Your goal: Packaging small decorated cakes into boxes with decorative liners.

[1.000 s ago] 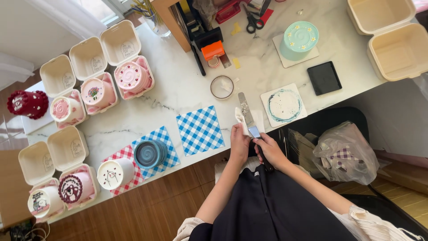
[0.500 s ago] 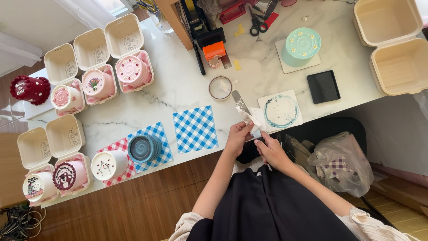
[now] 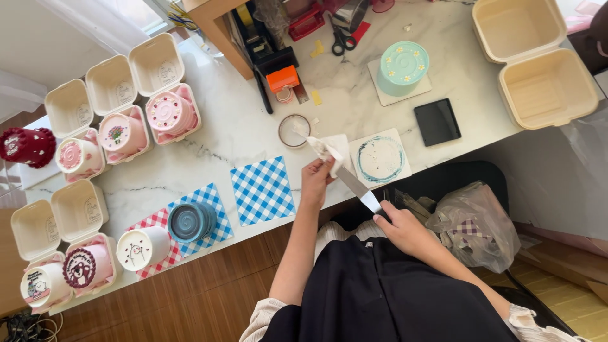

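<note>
My left hand pinches a crumpled white tissue wrapped around the blade of a metal spatula, near the table's front edge. My right hand grips the spatula's handle end, lower down over my lap. The blade points up and left toward a small round roll of tape. A white square board smeared with a blue ring of icing lies just right of the blade. A blue checked paper square lies left of my left hand.
Open clamshell boxes with small decorated cakes line the left side. A dark blue cake and a white cake lie on checked papers. A mint cake, black square pad, large empty boxes, scissors and plastic bag are also around.
The tissue in my left hand has slid up the blade toward its tip. The spatula has swung so its tip points further left, and my right hand has drawn back.
</note>
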